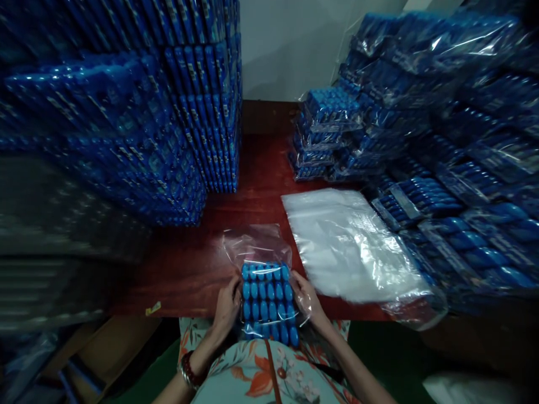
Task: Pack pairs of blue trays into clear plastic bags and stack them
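Note:
In the head view, a clear plastic bag (257, 242) holds a block of glossy blue rounded pieces (268, 302) in several neat rows. It lies at the table's front edge, close against my body, with the loose end of the film spread out away from me. My left hand (227, 306) is closed on the left side of the bag, fingers partly hidden behind its edge. On the opposite side my right hand (306, 298) grips the film, with clear plastic lying over its fingers.
Flat clear bags (353, 247) lie piled to the right on the red table (261, 168). Tall stacks of blue packs (202, 112) rise at the left. Bagged blue bundles (332, 106) are heaped at the right. A cardboard box (113, 348) stands below left.

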`<action>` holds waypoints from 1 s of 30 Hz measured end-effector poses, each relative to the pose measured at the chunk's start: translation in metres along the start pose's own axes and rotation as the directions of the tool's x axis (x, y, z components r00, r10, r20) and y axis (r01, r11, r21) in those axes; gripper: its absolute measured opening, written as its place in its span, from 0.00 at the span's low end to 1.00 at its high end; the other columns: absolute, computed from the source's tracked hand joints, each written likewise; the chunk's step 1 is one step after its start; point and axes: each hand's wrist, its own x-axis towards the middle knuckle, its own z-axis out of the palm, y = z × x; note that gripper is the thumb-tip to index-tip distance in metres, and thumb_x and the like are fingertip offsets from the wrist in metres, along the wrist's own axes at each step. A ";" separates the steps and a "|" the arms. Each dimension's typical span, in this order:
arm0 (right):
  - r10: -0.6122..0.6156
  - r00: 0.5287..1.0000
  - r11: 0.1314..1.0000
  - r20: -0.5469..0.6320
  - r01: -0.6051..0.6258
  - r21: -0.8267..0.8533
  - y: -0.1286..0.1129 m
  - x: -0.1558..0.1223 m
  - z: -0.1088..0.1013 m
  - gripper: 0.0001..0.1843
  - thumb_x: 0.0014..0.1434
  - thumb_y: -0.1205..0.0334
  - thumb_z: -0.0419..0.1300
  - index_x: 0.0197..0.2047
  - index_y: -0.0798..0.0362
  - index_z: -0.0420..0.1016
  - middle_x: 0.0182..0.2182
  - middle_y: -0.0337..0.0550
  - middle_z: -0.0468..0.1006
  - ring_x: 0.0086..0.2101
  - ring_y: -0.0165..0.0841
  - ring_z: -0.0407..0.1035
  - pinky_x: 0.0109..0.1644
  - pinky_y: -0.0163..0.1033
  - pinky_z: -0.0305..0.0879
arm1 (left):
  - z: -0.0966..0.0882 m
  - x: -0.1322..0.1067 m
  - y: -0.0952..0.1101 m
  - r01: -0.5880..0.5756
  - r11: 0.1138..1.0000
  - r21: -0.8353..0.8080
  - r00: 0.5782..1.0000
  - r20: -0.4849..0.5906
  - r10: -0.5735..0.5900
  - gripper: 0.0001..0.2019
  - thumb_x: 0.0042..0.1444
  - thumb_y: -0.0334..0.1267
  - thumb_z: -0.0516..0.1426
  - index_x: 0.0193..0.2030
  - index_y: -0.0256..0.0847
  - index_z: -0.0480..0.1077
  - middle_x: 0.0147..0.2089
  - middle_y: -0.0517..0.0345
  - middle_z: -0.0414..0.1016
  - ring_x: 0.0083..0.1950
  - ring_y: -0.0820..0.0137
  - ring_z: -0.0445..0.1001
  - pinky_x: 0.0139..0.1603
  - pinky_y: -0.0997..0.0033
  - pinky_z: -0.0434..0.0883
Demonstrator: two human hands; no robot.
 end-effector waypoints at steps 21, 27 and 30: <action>0.123 0.988 0.988 0.092 -0.113 -0.106 0.012 -0.028 -0.003 0.22 0.59 0.45 0.45 0.33 0.54 0.69 0.25 0.43 0.74 0.29 0.34 0.70 0.33 0.36 0.65 | -0.009 -0.022 -0.018 -0.004 0.988 0.157 0.988 0.154 -0.021 0.08 0.47 0.34 0.51 0.30 0.39 0.71 0.26 0.57 0.75 0.29 0.68 0.72 0.33 0.73 0.67; 0.074 0.988 0.743 0.139 0.039 -0.669 0.016 -0.075 -0.021 0.15 0.59 0.62 0.47 0.45 0.50 0.70 0.24 0.43 0.77 0.26 0.35 0.73 0.28 0.32 0.61 | -0.015 -0.033 -0.014 -0.139 0.958 0.252 0.959 0.276 0.067 0.08 0.50 0.33 0.50 0.24 0.41 0.67 0.22 0.60 0.72 0.24 0.70 0.70 0.27 0.76 0.61; 0.021 1.000 0.699 0.004 -0.012 -0.715 0.008 -0.084 -0.021 0.19 0.62 0.57 0.46 0.54 0.51 0.65 0.28 0.43 0.78 0.27 0.36 0.74 0.27 0.34 0.64 | -0.013 -0.035 -0.012 -0.082 0.967 0.242 0.986 0.160 0.043 0.08 0.55 0.40 0.51 0.29 0.41 0.66 0.26 0.60 0.73 0.27 0.71 0.71 0.29 0.75 0.64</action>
